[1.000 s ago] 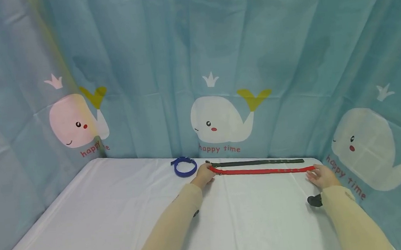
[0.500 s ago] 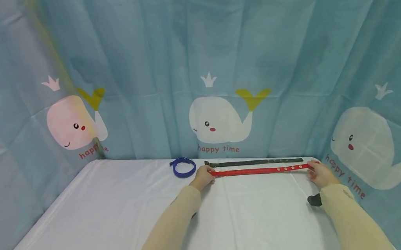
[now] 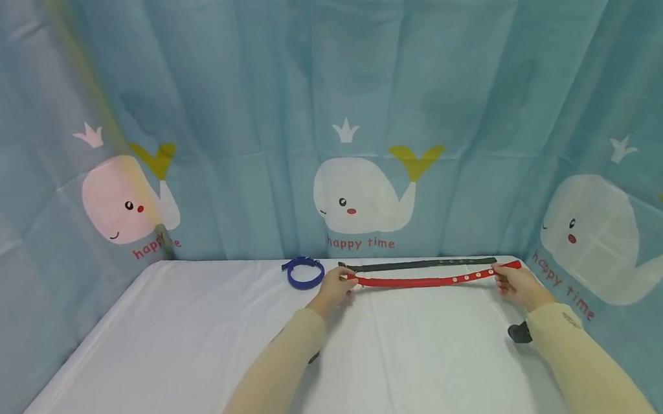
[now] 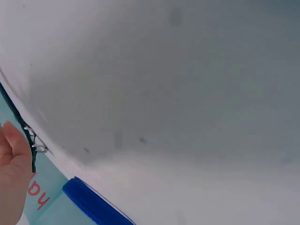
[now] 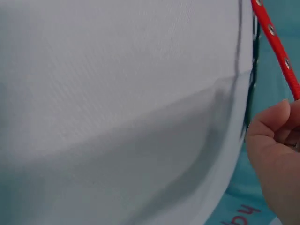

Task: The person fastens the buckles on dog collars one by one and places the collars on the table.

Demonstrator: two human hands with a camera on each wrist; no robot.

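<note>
A red collar (image 3: 407,283) with metal eyelets spans the space between my two hands, sagging slightly in the middle. My left hand (image 3: 334,288) pinches its left end. Near the eyelets, my right hand (image 3: 519,285) pinches the other end, and the red tip sticks out past the fingers. In the right wrist view the eyeleted part (image 5: 276,44) runs down to the thumb. Just behind the red collar, a dark green collar (image 3: 406,265) lies stretched out along the table's far edge. The left wrist view shows the left hand (image 4: 13,173) close to the dark green collar's buckle (image 4: 35,140).
A blue collar (image 3: 306,284), fastened in a loop, lies left of my left hand by the far edge. A white cloth (image 3: 425,355) covers the table. Behind it hangs a blue-green curtain (image 3: 272,192) printed with whales.
My right hand has moved left and inward, its grip now nearer the eyelets. The red collar went from nearly straight to sagging, its eyeleted end raised. The dark green and blue collars stay put.
</note>
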